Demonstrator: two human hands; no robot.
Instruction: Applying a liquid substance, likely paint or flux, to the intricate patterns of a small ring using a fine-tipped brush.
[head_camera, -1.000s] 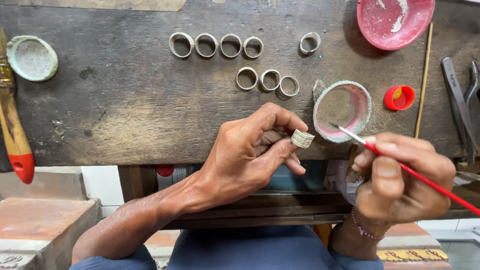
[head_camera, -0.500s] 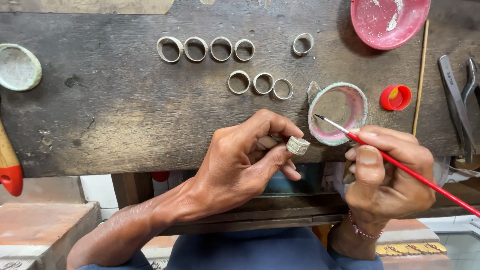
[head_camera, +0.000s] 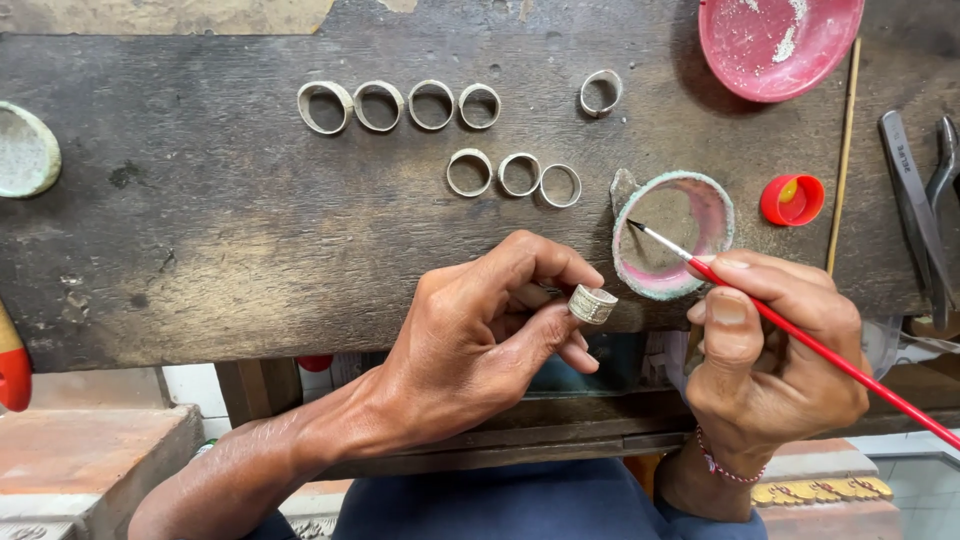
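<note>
My left hand (head_camera: 480, 335) pinches a wide silver ring (head_camera: 592, 304) between thumb and fingers, just over the front edge of the dark wooden bench (head_camera: 230, 230). My right hand (head_camera: 770, 360) grips a thin red-handled paintbrush (head_camera: 800, 335). Its dark tip reaches into a small round dish (head_camera: 672, 235) with a pink inside, right of the held ring. Several plain silver rings (head_camera: 400, 105) lie in a row at the back, three more rings (head_camera: 513, 175) sit in front of them, and a single ring (head_camera: 600, 92) rests further right.
A pink bowl (head_camera: 778, 40) with white powder sits back right. A red bottle cap (head_camera: 792, 199) and a thin wooden stick (head_camera: 840, 160) lie beside the dish. Dark pliers (head_camera: 915, 210) rest at the right edge, a pale green lid (head_camera: 22, 150) at the left edge.
The brush tip has moved from near the held ring back over the small dish. My left hand keeps hold of the ring. The view has shifted slightly to the right.
</note>
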